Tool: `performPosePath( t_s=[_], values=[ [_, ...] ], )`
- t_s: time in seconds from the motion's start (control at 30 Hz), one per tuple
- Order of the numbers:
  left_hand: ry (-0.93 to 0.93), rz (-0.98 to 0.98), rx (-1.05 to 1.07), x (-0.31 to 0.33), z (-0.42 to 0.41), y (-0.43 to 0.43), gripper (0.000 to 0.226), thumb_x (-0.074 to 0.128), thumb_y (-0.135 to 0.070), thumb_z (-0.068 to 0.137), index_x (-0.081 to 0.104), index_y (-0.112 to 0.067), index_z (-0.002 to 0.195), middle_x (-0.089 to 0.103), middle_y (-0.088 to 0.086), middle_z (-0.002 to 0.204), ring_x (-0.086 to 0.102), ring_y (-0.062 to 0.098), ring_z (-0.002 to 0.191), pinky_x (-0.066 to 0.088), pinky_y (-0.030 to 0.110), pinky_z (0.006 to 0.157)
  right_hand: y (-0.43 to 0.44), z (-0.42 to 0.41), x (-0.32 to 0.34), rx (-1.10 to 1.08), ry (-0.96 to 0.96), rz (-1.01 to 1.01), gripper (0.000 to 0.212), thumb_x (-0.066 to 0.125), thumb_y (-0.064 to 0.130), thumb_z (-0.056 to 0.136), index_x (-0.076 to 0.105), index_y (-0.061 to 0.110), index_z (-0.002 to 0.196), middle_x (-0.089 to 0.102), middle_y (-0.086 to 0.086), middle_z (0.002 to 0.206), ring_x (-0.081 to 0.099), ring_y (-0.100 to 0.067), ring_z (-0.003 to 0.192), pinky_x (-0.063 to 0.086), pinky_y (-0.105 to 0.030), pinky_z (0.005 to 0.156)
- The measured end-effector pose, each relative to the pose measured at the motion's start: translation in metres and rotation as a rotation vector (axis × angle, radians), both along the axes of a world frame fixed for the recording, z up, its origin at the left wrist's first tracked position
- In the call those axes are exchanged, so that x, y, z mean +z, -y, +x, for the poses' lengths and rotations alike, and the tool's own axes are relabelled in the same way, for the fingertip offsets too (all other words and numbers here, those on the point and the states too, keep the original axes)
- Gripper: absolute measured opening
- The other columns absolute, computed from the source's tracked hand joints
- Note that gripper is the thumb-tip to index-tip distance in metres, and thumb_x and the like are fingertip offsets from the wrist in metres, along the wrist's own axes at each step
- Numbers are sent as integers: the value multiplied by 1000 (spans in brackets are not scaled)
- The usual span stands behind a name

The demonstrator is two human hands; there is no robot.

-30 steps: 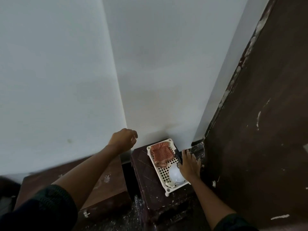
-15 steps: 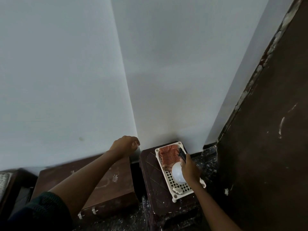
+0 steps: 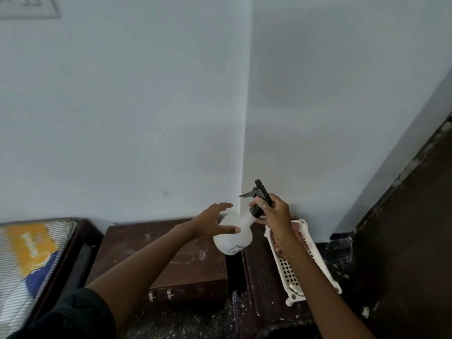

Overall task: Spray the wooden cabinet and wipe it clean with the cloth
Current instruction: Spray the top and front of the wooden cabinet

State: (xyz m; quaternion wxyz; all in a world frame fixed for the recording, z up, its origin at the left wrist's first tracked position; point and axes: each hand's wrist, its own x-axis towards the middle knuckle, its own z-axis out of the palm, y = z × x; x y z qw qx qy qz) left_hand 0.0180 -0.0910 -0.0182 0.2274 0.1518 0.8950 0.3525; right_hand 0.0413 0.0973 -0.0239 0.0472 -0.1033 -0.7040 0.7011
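Above the table's [image 3: 256, 270] left edge, the right hand [image 3: 275, 214] has its grip closed round the spray bottle [image 3: 232, 237] at the neck, clear of the basket [image 3: 291, 275] holding the cloth [image 3: 298, 228], while the left hand [image 3: 210, 222], grip released and fingers spread, reaches its body, apparently to steady it.
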Motion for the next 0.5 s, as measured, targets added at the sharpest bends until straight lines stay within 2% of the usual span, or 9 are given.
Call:
performPosePath(
  t_s=[0.1, 0.2, 0.37, 0.5],
  values=[
    [19, 26, -2, -4, 20, 51, 109, 73, -63, 54, 26, -25, 145, 31, 0, 148, 35, 18, 133, 34, 38, 110, 49, 3, 12, 38, 6, -125, 4, 60, 16, 91, 64, 15, 89, 70, -10, 84, 66, -18, 77, 56, -28, 59],
    [0, 117, 30, -11, 42, 113, 112, 79, -54, 51, 21, -31, 144, 36, -6, 139, 42, 14, 123, 42, 33, 102, 104, 8, 19, 72, 63, -241, 8, 59, 19, 91, 65, 14, 94, 70, -13, 84, 66, -21, 77, 55, -27, 55],
    [-119, 147, 181, -19, 75, 202, 83, 86, -47, 55, 43, -36, 125, 51, -17, 118, 52, 2, 104, 48, 23, 85, 203, 16, 8, 72, 101, -332, 15, 60, 18, 90, 66, 5, 95, 70, -17, 79, 65, -27, 78, 55, -41, 74],
    [1, 256, 214, -43, 90, 252, 76, 85, -52, 52, 47, -37, 117, 58, -12, 109, 59, 5, 96, 55, 30, 82, 265, 16, -21, 85, 144, -634, 16, 54, 16, 90, 64, 7, 100, 67, -12, 88, 65, -23, 77, 52, -34, 73]
  ],
)
